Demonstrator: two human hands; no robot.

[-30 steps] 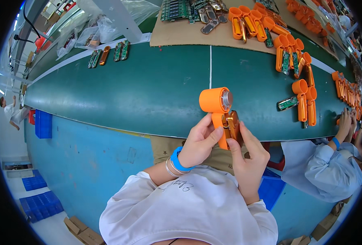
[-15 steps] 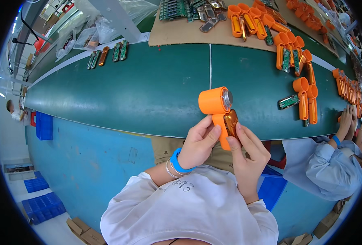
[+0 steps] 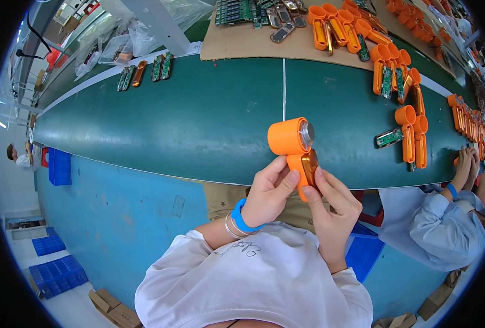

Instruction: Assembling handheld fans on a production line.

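Hands, both bare, meet on one item just at the near edge of the long dark green conveyor belt (image 3: 199, 120). Left hand (image 3: 267, 194), with a blue wristband and thin bangles at the wrist, curls its fingers and thumb around the left side of the handle. Right hand (image 3: 332, 205) closes on the handle from the right, thumb pressed against its shiny face.

Item held: orange plastic handheld housing with a round drum head and a short handle (image 3: 293, 145); the head shows a silvery disc on its right face, and the handle carries an amber metallic insert. It is held upright, head uppermost, over the belt's near edge.

On the belt, right of the held item: a cluster of matching orange housings (image 3: 409, 136) with a small green circuit board (image 3: 389, 138) beside them. At the belt's far side: a brown cardboard sheet (image 3: 242, 41) bearing more boards and orange parts. At the belt's right end: another person's hands (image 3: 469, 164), in pale blue sleeves.
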